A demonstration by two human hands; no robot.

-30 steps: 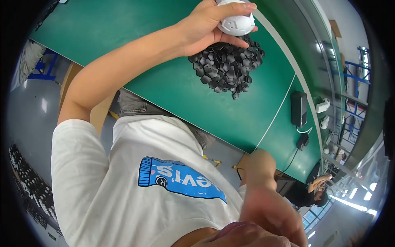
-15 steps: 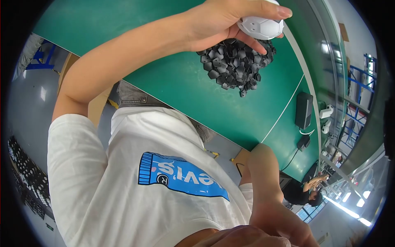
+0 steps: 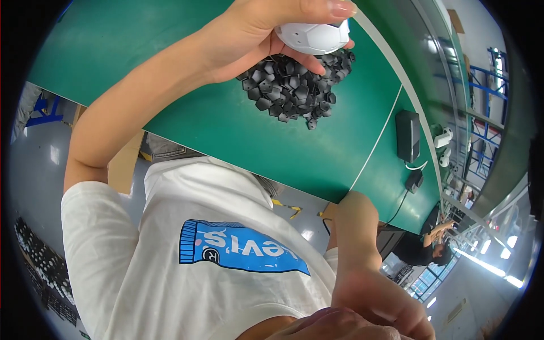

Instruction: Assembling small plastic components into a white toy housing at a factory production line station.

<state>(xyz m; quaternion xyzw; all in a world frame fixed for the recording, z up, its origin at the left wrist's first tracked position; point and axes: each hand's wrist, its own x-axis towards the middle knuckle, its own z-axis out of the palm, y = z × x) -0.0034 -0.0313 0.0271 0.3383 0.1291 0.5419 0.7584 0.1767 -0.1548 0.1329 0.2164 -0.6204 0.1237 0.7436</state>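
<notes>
Your left hand [image 3: 266, 34] is reaching out over the green table mat [image 3: 170, 85] and is gripping a white plastic ball with a football-style pattern of panels [image 3: 314, 37]; your fingers [image 3: 334, 8] are curling over the top of the ball and your thumb is pressing in from below, so the hand is clamped on it; the ball is hovering right above a heap of small black faceted plastic pieces [image 3: 292, 85], with the thumb touching the top of that heap; the heap is lying on the mat, close to a thin white line [image 3: 377, 141] that is running across the green surface.

Your right hand [image 3: 368, 306] is sitting low at the bottom edge of the view, close to the camera and well apart from the ball; the forearm is rising towards the table's near edge; the hand is blurred and seen from the back, so I cannot tell whether it is closed or spread, or whether it is holding anything.

Beyond the white line a flat black rectangular box [image 3: 407, 135] is resting on the mat, with a smaller black plug block [image 3: 415, 180] and its cable just beside it; your white T-shirt with a blue print [image 3: 226, 249] is filling the lower middle of the view.
</notes>
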